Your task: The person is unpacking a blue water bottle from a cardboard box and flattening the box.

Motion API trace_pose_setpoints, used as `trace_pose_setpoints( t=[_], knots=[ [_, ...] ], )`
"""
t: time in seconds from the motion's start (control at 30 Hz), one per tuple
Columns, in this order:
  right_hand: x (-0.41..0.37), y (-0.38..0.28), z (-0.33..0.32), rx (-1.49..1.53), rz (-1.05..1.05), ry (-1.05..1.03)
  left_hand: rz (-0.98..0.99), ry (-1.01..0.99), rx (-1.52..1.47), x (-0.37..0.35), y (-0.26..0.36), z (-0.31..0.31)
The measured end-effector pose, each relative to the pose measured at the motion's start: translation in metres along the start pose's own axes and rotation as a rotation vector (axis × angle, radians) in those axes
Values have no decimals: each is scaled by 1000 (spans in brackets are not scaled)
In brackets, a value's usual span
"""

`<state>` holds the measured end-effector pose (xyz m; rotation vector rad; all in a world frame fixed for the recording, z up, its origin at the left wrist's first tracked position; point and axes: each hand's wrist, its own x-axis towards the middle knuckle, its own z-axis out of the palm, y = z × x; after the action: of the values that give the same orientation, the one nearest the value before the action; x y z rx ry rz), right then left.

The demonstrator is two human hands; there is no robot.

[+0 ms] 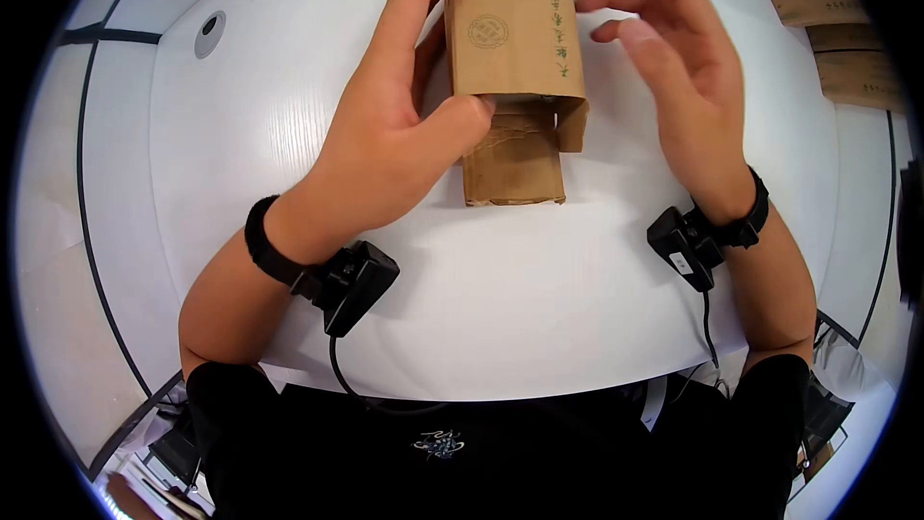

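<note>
A brown cardboard box lies on the white table, its near end open and a flap folded out toward me. Green writing and a round stamp mark its top face. My left hand grips the box from the left, thumb at the edge of the open end and fingers along the far left side. To the right of the box, my right hand is held apart from it, fingers curved and spread with nothing between them. What lies inside the box is mostly in shadow.
Several brown cardboard boxes are stacked at the table's far right. A round cable hole sits in the white table at the left. Black devices with cables are strapped to both wrists.
</note>
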<state>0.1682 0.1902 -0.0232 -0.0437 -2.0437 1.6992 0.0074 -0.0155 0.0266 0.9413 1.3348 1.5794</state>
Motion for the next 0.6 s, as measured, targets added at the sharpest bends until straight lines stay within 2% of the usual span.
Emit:
trace_pose_setpoints(
  t=[0.03, 0.07, 0.17, 0.2, 0.23, 0.27, 0.37, 0.5, 0.53, 0.6],
  knots=[
    [3, -9, -4, -7, 2, 6, 58, -69, 123, 2, -15, -10],
    [9, -25, -10, -2, -112, -75, 114, -133, 246, 2, -25, -18],
    [17, -68, -13, -58, -514, -299, 137, -138, 243, 3, -28, -19],
    [18, -72, -17, 31, -448, -318, 137, -138, 243, 4, -32, -22],
    [14, -113, 3, -102, -550, -439, 150, -121, 198, 5, -41, -24],
    [14, -119, 9, -131, -654, -433, 162, -107, 159, 6, -45, -26],
    [1, -140, 23, -175, -629, -443, 224, -195, 246, 4, -31, -19],
    [-8, -146, 26, -198, -522, -406, 217, -176, 247, 4, -38, -20],
    [-9, -147, 26, -200, -501, -395, 216, -176, 244, 4, -23, -10],
    [-13, -148, 25, -214, -455, -383, -55, 24, 103, 2, 3, 15]
  ],
)
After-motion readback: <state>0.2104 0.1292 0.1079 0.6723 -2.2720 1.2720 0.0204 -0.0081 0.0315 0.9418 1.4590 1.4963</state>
